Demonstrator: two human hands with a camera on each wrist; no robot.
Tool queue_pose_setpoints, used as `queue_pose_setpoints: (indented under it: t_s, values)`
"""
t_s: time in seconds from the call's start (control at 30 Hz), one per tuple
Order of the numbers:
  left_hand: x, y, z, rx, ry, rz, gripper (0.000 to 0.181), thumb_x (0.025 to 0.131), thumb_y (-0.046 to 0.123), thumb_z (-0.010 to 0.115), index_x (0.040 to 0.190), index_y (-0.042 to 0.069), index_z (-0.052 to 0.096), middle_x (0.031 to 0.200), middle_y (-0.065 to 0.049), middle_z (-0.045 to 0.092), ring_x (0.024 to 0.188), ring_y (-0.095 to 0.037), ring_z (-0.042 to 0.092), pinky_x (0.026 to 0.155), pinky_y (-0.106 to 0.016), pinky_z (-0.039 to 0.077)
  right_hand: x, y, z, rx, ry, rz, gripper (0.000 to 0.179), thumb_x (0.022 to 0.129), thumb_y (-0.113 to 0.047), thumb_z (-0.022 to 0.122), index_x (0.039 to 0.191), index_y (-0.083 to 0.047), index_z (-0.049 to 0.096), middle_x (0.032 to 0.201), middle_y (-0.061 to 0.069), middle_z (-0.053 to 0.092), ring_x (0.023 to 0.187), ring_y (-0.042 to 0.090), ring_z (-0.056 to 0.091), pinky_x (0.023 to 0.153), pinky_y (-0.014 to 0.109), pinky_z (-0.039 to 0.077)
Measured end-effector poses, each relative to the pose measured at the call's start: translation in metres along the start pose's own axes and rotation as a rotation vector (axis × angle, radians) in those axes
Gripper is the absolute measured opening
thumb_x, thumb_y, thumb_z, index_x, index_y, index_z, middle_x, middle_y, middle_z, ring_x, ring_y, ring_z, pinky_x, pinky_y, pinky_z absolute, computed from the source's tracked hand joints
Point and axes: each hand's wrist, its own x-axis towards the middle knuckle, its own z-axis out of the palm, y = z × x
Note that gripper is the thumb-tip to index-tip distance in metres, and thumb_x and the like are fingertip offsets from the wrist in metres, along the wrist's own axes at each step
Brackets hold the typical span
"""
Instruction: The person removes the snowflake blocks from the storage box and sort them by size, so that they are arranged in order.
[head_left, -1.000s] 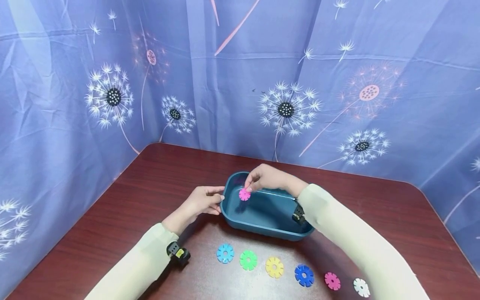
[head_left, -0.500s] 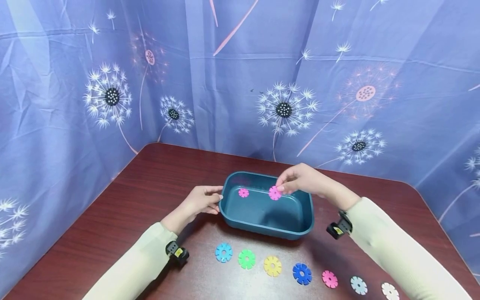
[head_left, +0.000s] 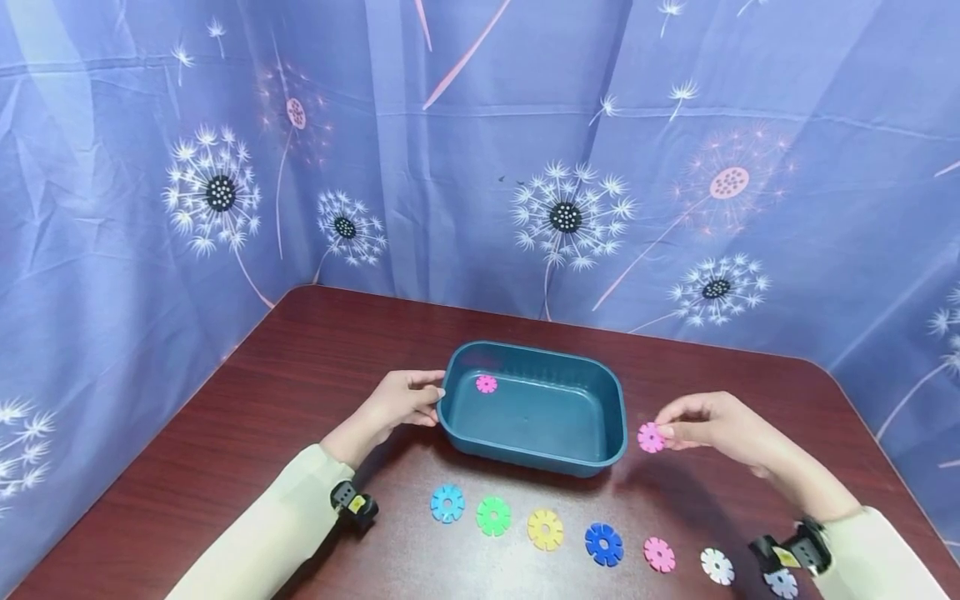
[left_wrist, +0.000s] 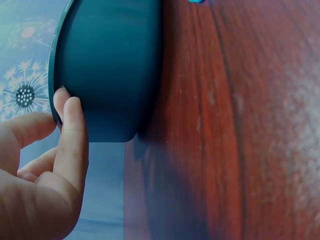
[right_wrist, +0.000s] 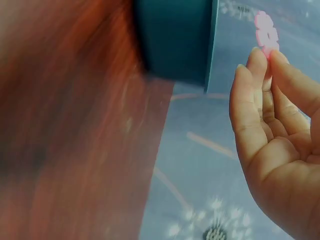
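Observation:
My left hand (head_left: 401,400) pinches the left rim of a dark teal plastic bin (head_left: 525,462) on the table; the left wrist view shows thumb and fingertips at the bin's edge (left_wrist: 53,65). Just right of the bin, my right hand (head_left: 723,429) holds a pink notched disc (head_left: 651,437) between thumb and fingers, raised above the tabletop. The right wrist view shows this pink disc (right_wrist: 266,32) nearly edge-on above the fingertips. Inside the bin, toward its far left corner, lies another pink notched disc (head_left: 487,383).
Along the near side of the table (head_left: 300,350) runs a row of notched discs: light blue (head_left: 447,504), green (head_left: 493,517), yellow (head_left: 545,530), dark blue (head_left: 603,544), pink (head_left: 659,555) and white (head_left: 717,567). A pale disc (head_left: 783,583) is partly behind the right wrist camera. Patterned curtains (head_left: 465,208) hang behind.
My right hand has moved from over the bin's left end out past its right side, carrying the pink disc. The disc in the bin has come into view. My left hand stays at the rim.

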Motion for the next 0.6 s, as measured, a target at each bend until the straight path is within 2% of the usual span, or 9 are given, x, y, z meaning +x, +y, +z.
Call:
queue_pose_setpoints:
  t_s: [0.13,0.33,0.5,0.6]
  values:
    - [0.0,0.0,-0.002,0.0,0.005,0.002,0.048,0.097,0.005,0.061,0.143,-0.006,0.055,0.082,-0.01,0.073,0.058,-0.006,0.065,0.063,-0.023,0.064,-0.019,0.022,-0.005,0.014,0.028,-0.008,0.016,0.099,-0.004,0.061,0.107,0.007,0.07,0.093,-0.019,0.074,0.086,0.003,0.073,0.076,0.024,0.064]
    - [0.0,0.001,-0.004,-0.002,-0.004,0.004,0.049,0.097,0.005,0.06,0.144,-0.006,0.054,0.076,-0.005,0.07,0.058,-0.005,0.065,0.064,-0.022,0.064,-0.052,0.054,-0.007,0.037,0.036,0.022,0.018,0.1,-0.001,0.058,0.106,-0.007,0.074,0.095,-0.021,0.074,0.087,0.0,0.072,0.075,0.022,0.064]
    - [0.0,0.0,-0.005,-0.003,-0.006,0.003,0.049,0.097,0.005,0.06,0.144,-0.006,0.053,0.075,-0.003,0.069,0.058,-0.006,0.065,0.064,-0.022,0.064,-0.084,0.081,-0.025,0.142,-0.073,0.025,0.04,0.101,0.007,0.05,0.107,-0.025,0.074,0.099,-0.021,0.073,0.091,-0.003,0.07,0.076,0.02,0.063]
    - [0.0,-0.002,-0.006,-0.002,-0.001,0.002,0.048,0.097,0.005,0.06,0.144,-0.006,0.054,0.074,-0.003,0.069,0.058,-0.006,0.065,0.064,-0.023,0.064,-0.102,0.095,-0.038,0.2,-0.162,0.031,0.044,0.1,0.01,0.046,0.108,-0.024,0.072,0.103,-0.021,0.071,0.094,-0.005,0.068,0.077,0.018,0.062]
